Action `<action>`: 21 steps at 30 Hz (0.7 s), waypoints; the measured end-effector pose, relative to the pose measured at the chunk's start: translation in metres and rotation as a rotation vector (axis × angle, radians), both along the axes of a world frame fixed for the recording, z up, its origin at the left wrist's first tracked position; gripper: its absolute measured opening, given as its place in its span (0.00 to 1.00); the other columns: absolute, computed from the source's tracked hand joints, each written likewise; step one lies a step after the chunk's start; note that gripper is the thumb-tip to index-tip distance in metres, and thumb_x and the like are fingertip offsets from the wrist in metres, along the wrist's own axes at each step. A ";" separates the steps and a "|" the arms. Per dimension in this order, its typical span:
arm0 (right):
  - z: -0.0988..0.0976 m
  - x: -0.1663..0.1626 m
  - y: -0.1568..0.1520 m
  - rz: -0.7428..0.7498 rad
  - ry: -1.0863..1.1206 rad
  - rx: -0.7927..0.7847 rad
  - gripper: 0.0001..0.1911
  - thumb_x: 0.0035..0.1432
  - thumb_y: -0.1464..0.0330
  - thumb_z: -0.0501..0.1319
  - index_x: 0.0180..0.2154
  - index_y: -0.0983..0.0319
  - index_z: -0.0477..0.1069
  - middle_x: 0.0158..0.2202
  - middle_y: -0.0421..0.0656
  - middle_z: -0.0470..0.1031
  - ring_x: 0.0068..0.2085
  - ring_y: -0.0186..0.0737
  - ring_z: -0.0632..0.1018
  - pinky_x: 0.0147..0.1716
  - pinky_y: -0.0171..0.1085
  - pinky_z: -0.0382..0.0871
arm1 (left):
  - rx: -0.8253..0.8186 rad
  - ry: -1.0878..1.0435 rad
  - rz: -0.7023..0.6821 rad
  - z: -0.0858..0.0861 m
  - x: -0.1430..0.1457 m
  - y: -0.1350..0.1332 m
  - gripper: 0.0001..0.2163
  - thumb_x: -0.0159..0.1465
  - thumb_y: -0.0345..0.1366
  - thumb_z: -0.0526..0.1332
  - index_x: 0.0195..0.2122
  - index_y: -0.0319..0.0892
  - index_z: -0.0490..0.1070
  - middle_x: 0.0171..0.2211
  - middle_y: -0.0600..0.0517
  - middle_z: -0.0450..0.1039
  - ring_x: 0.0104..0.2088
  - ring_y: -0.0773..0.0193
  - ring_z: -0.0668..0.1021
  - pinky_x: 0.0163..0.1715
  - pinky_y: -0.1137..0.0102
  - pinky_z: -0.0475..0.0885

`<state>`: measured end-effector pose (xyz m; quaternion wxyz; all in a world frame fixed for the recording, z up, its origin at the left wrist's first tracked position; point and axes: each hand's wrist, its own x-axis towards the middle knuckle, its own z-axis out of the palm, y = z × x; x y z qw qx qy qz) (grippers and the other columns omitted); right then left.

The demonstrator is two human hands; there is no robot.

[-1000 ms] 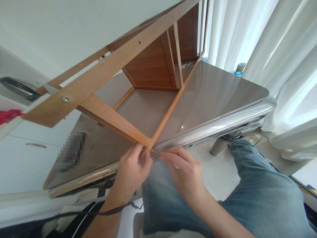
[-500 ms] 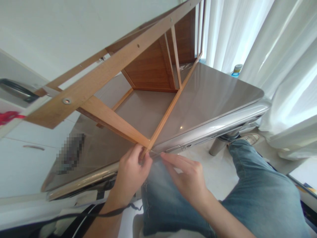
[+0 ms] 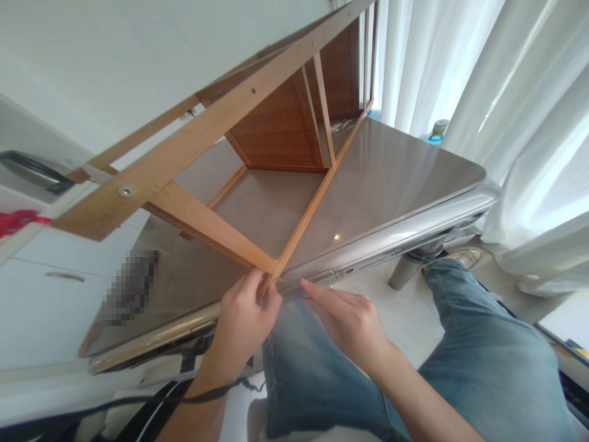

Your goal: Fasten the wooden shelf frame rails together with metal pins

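Note:
A wooden shelf unit [image 3: 202,138] with slats and solid panels lies on its side across a glossy grey table [image 3: 386,178]. At the nearest corner of its frame, my left hand [image 3: 246,307] is closed round the end of a thin wooden rail [image 3: 299,224], thumb in front and fingers behind. Just right of that corner, my right hand [image 3: 352,313] is pinched, its fingertips pointing at the joint. A faint thin line runs between those fingertips and the wood; what it is I cannot make out.
Long white curtains [image 3: 497,92] hang at the right, with a small lidded jar [image 3: 439,129] before them. A blurred dark object [image 3: 133,285] lies on the table's left. A dark cord [image 3: 184,399] crosses below my left wrist. My jeans-clad legs [image 3: 483,344] are under the table edge.
My right hand has turned slightly, and its fingertips have shifted a little right. My left hand stays on the rail. The view has moved very slightly.

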<state>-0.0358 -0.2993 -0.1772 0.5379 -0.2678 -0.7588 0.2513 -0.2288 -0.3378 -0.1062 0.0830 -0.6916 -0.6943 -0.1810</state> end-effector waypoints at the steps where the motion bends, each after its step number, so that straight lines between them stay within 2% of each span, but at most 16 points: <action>1: 0.001 0.000 0.000 -0.003 0.003 -0.020 0.21 0.66 0.72 0.64 0.60 0.57 0.73 0.46 0.44 0.85 0.40 0.40 0.87 0.41 0.34 0.85 | 0.002 -0.004 0.002 0.001 0.000 0.000 0.04 0.63 0.31 0.59 0.32 0.45 0.66 0.26 0.54 0.71 0.27 0.62 0.75 0.32 0.71 0.66; 5: 0.007 0.001 0.000 0.002 0.022 -0.131 0.13 0.66 0.69 0.66 0.51 0.57 0.79 0.44 0.43 0.86 0.39 0.41 0.87 0.40 0.35 0.84 | -0.014 -0.035 0.007 0.004 0.001 0.001 0.04 0.63 0.32 0.60 0.30 0.45 0.66 0.26 0.54 0.73 0.27 0.63 0.76 0.31 0.71 0.66; 11: 0.013 0.015 0.007 0.001 0.066 -0.260 0.07 0.66 0.68 0.66 0.44 0.56 0.82 0.40 0.41 0.86 0.40 0.40 0.86 0.41 0.36 0.81 | -0.047 -0.113 -0.019 0.004 0.013 0.006 0.02 0.64 0.34 0.60 0.33 0.45 0.70 0.27 0.54 0.77 0.28 0.62 0.78 0.31 0.72 0.67; 15: 0.015 0.025 0.012 -0.027 0.140 -0.371 0.06 0.65 0.66 0.66 0.38 0.57 0.83 0.34 0.41 0.84 0.35 0.39 0.84 0.35 0.36 0.78 | -0.073 -0.186 -0.049 0.003 0.027 0.011 0.02 0.65 0.34 0.59 0.37 0.45 0.72 0.30 0.52 0.79 0.31 0.61 0.80 0.33 0.72 0.69; 18: 0.012 0.030 0.017 -0.031 0.262 -0.502 0.06 0.64 0.65 0.67 0.39 0.58 0.83 0.29 0.41 0.83 0.28 0.37 0.82 0.29 0.34 0.77 | -0.107 -0.223 -0.085 0.002 0.040 0.014 0.03 0.67 0.34 0.59 0.39 0.45 0.72 0.32 0.52 0.78 0.34 0.61 0.80 0.37 0.72 0.71; 21: 0.009 0.034 0.023 -0.053 0.423 -0.592 0.09 0.63 0.65 0.68 0.45 0.58 0.82 0.27 0.40 0.82 0.25 0.36 0.81 0.27 0.33 0.78 | -0.116 -0.247 -0.169 0.000 0.052 0.016 0.07 0.70 0.34 0.57 0.46 0.43 0.72 0.36 0.49 0.77 0.37 0.60 0.80 0.41 0.70 0.72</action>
